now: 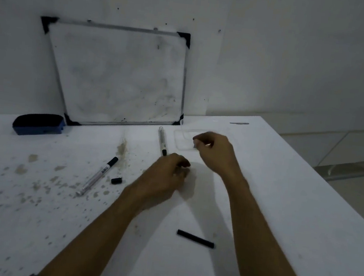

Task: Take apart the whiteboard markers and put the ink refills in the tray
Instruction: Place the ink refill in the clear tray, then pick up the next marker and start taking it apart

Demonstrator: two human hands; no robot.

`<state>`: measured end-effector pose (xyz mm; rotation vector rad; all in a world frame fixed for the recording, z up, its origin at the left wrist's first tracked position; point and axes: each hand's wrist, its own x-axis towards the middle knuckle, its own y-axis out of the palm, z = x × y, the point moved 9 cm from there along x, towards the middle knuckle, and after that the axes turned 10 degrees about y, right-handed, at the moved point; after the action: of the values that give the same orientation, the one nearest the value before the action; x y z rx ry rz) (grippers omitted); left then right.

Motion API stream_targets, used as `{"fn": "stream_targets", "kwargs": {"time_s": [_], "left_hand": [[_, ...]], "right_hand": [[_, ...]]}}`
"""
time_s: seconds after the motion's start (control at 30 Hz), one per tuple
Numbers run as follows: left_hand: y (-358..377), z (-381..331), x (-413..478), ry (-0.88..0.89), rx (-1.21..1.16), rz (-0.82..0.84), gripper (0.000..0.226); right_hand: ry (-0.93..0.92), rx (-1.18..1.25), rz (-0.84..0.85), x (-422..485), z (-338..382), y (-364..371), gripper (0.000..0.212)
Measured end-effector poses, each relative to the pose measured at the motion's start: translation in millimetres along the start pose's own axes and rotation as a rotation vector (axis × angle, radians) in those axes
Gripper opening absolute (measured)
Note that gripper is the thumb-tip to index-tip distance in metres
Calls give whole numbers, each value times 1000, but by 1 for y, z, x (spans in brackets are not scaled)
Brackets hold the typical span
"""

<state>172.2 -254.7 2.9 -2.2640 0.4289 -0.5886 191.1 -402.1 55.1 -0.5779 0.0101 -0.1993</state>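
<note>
Over the clear tray (182, 140) your right hand (214, 151) hovers loosely curled, its contents unclear, while your left hand (167, 174) closes on a marker (162, 142) to steady it.

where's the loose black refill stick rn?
In the head view the black stick lies flat on the white table, low and right of centre, between the two forearms, nearer the person than the left hand and right hand.

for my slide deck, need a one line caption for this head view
Two bare hands work over a stained white table: right hand above the clear tray, left hand by a marker.
</note>
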Motion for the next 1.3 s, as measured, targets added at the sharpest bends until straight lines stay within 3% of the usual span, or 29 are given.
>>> {"fn": "stream_targets", "kwargs": {"time_s": [0.17, 0.37, 0.43, 0.5, 0.6, 0.8, 0.9, 1.03, 1.17, 1.3], "left_hand": [[-75, 10, -16, -143, 196, 45, 23], [-130, 57, -83, -305, 325, -202, 21], [-133, 70, -105, -325, 347, -281, 27], [-130, 81, -124, -357, 385, -312, 37], [-123, 94, -144, -372, 416, -353, 37], [-125, 96, -142, -292, 418, -365, 23], [-132, 83, -139, -192, 226, -395, 25], [-141, 67, -142, -136, -134, -421, 28], [-132, 67, -146, -243, -638, -570, 57], [-99, 47, -138, -204, -833, -483, 32]], "right_hand": [[71, 152, 215, -64, 4, 44, 21], [37, -167, 463, -97, 18, 125, 27], [22, -117, 397, -96, 22, 143, 26], [-4, -47, 222, -95, 25, 152, 23], [-125, -169, 4, -97, 27, 163, 21], [-235, -34, 49, -101, 27, 158, 36], [-347, -179, -25, -105, 37, 155, 44], [-442, -205, -95, -115, 51, 142, 33], [-371, -84, -53, -129, 52, 125, 22], [-273, -8, -22, -160, 43, 115, 24]]}}
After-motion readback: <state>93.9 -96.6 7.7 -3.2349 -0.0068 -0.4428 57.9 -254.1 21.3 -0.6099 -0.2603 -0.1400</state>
